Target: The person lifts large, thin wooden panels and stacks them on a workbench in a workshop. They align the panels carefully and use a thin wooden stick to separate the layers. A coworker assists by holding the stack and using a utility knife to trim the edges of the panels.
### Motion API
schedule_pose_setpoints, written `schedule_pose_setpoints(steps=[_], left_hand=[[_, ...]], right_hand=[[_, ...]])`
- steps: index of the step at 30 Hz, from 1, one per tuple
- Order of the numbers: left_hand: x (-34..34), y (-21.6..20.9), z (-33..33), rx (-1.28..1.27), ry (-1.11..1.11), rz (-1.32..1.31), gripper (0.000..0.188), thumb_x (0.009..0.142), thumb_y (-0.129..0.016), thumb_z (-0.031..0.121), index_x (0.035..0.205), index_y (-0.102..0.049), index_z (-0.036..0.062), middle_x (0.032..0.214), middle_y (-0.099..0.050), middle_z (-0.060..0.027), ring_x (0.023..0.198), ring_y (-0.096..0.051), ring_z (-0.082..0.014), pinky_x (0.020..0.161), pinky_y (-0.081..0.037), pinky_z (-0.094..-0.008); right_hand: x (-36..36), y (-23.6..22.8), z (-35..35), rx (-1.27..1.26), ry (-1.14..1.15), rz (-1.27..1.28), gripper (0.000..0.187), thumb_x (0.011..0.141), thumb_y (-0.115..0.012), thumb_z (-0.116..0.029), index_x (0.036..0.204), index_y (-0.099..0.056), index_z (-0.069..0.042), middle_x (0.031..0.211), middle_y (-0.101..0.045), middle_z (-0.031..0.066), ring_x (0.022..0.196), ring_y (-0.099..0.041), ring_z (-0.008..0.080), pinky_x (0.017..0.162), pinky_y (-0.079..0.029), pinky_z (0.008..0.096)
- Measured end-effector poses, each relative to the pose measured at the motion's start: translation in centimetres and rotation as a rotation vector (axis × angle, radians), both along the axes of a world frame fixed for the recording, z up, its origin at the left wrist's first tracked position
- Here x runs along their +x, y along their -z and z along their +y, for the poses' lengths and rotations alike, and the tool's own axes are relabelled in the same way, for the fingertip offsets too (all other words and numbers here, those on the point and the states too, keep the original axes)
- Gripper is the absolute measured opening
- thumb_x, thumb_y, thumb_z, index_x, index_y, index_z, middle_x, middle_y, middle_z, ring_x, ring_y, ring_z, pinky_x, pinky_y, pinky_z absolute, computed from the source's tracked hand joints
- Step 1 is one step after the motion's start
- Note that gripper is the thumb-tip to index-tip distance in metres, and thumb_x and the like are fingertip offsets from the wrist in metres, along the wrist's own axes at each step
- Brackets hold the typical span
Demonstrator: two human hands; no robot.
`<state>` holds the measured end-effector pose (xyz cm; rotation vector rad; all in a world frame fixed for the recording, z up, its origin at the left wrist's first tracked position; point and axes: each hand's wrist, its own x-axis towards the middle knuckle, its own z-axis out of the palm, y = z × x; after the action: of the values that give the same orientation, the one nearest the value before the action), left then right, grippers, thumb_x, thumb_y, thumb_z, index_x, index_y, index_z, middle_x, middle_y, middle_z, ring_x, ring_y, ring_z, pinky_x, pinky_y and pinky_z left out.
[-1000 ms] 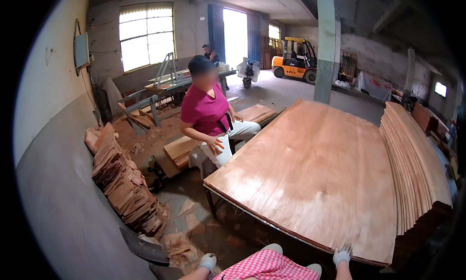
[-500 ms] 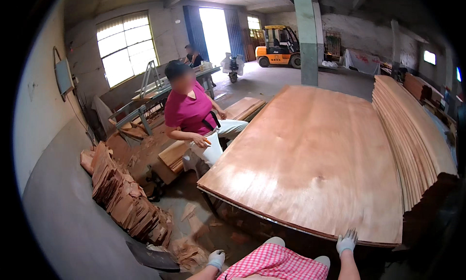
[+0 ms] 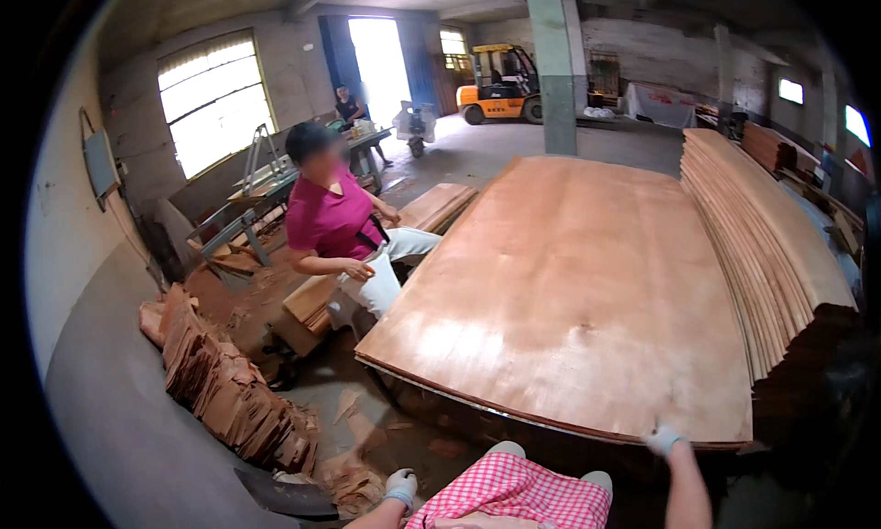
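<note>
A wide sheet of reddish wood veneer lies flat on top of a stack before me. At its near right edge is my right hand, in a pale glove, touching or just over the sheet; its fingers are smeared by motion. My left hand, gloved too, hangs low beside my pink checked apron. Its fingers are curled in, and nothing shows in them.
A tall stack of veneer sheets stands to the right. Across the left edge sits a person in a magenta shirt on stacked boards. Veneer scraps pile along the left wall. A forklift and a green pillar stand farther back.
My right hand has gone from lying flat with fingers spread on the sheet's edge to a blurred, more drawn-in pose. The whole view has shifted slightly. My left hand stays low.
</note>
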<state>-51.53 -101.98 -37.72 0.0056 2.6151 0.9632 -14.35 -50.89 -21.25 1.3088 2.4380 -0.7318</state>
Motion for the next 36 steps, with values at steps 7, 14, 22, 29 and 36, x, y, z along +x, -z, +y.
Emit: schedule_pose_setpoints(steps=[7,14,22,29,36], left_hand=[[-0.4,-4.4,3.2,0.371,-0.05,-0.035,0.036,0.084,-0.059,0.019,0.115,-0.065,0.0012,0.09,-0.069,-0.013,0.08,-0.065,-0.0272,0.072,-0.052,-0.0384],[2.0,-10.6,12.8,0.352,0.183,-0.05,0.036,0.085,-0.058,0.016,0.118,-0.062,0.0016,0.09,-0.067,-0.0108,0.078,-0.061,-0.0247,0.071,-0.05,-0.0364],[1.5,-11.5,15.3,0.367,0.26,-0.095,0.037,0.086,-0.056,0.013,0.121,-0.06,0.002,0.089,-0.063,-0.0083,0.075,-0.056,-0.0218,0.069,-0.048,-0.034],[1.9,-11.1,15.1,0.39,0.231,-0.128,0.038,0.087,-0.055,0.011,0.123,-0.058,0.0023,0.088,-0.061,-0.0061,0.072,-0.052,-0.0193,0.067,-0.046,-0.0319],[-0.8,-7.5,8.2,0.467,-0.019,-0.149,0.039,0.088,-0.054,0.008,0.126,-0.056,0.0026,0.087,-0.058,-0.0039,0.069,-0.049,-0.0167,0.066,-0.044,-0.0299]], right_hand=[[19.7,-29.8,9.2,0.986,0.693,0.537,0.081,0.087,-0.062,-0.035,0.148,-0.019,-0.006,0.129,-0.05,0.0303,0.112,-0.055,0.0442,0.091,-0.044,0.0483],[31.9,-43.4,-0.2,0.837,1.464,0.277,0.081,0.088,-0.045,-0.013,0.152,0.002,-0.017,0.141,-0.045,0.0222,0.125,-0.049,0.038,0.105,-0.038,0.047],[37.0,-44.6,-4.7,1.064,1.72,0.375,0.09,0.086,-0.057,-0.018,0.152,0.005,-0.015,0.137,-0.05,0.0202,0.118,-0.056,0.0319,0.099,-0.044,0.0449],[40.3,-46.0,-4.7,1.001,1.776,0.504,0.092,0.086,-0.058,-0.02,0.152,0.006,-0.014,0.139,-0.047,0.0193,0.118,-0.056,0.0321,0.1,-0.043,0.0443],[35.0,-42.5,-0.4,0.989,1.252,0.176,0.048,0.086,-0.051,-0.023,0.129,-0.051,-0.003,0.131,-0.053,0.0226,0.122,-0.05,0.0376,0.099,-0.044,0.0444]])
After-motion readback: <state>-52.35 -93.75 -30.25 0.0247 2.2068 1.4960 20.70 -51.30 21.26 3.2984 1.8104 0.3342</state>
